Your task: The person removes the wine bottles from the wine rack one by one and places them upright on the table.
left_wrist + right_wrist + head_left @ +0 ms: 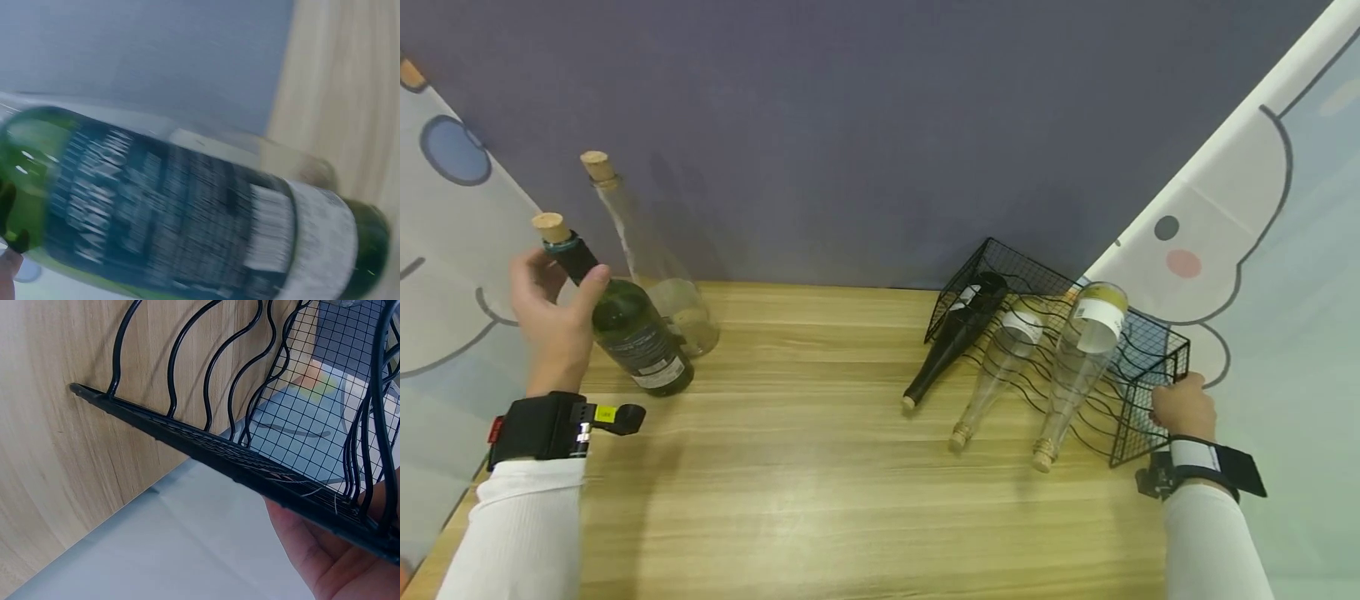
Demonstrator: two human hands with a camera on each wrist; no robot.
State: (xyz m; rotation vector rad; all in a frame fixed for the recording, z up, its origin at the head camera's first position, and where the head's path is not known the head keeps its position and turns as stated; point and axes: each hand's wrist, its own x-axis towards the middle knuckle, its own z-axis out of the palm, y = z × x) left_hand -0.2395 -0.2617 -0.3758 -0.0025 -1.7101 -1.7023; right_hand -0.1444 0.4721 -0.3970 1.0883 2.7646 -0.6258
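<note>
Wood (790,483) broadly separates left fingers (592,288) gripping bottle (636,333) from right fingers (300,540) gripping rack edge (215,464).

Wood-grain table (820,500), grey backdrop (820,133), cartoon-patterned side panels (1292,367).

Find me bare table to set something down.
The table is bare between the green bottle and the dark bottle, and in front, between the left sleeve and right sleeve. Crowded: the wire rack with three bottles, and the spot where a clear bottle stands behind the green one.
</note>
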